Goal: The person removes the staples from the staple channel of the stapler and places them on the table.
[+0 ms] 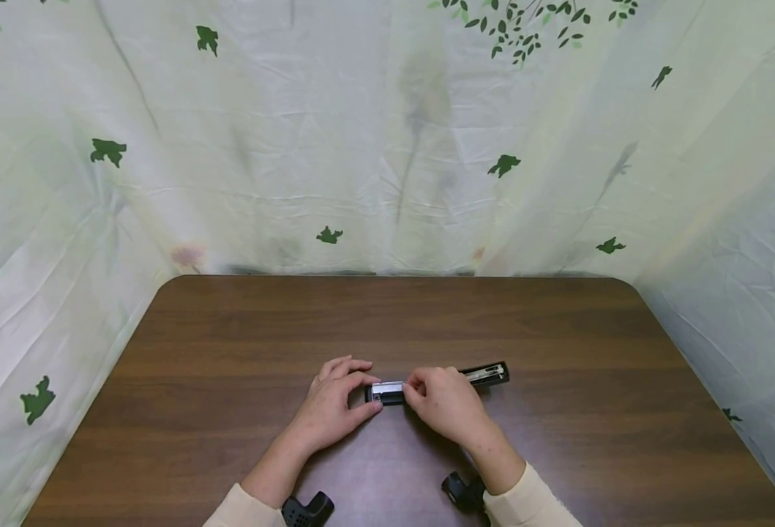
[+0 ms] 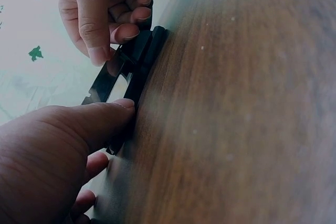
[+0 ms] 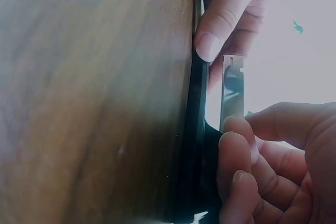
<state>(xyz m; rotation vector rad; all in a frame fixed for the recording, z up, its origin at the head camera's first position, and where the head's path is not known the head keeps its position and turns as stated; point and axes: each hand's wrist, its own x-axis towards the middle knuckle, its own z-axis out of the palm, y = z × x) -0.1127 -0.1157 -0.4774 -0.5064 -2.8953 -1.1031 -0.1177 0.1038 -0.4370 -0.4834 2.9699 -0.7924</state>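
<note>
A black stapler (image 1: 390,396) lies on the brown table, swung open so that its top cover (image 1: 489,374) extends to the right. Thumb and fingers of my left hand (image 1: 331,406) grip the left end of its base. In the left wrist view the left thumb (image 2: 107,116) presses along the side of the base. My right hand (image 1: 449,402) pinches the silvery metal staple channel (image 3: 232,85) between thumb and forefinger. Seen from the right wrist, the channel stands tilted up from the black base (image 3: 198,124), with a gap between them. The stapler's hinge is hidden behind the right hand.
The wooden table (image 1: 262,322) has rounded far corners. Behind it hangs a pale curtain (image 1: 334,146) with green leaf prints. A black wrist device sits at each sleeve, the left one (image 1: 308,510) and the right one (image 1: 464,492) close over the tabletop.
</note>
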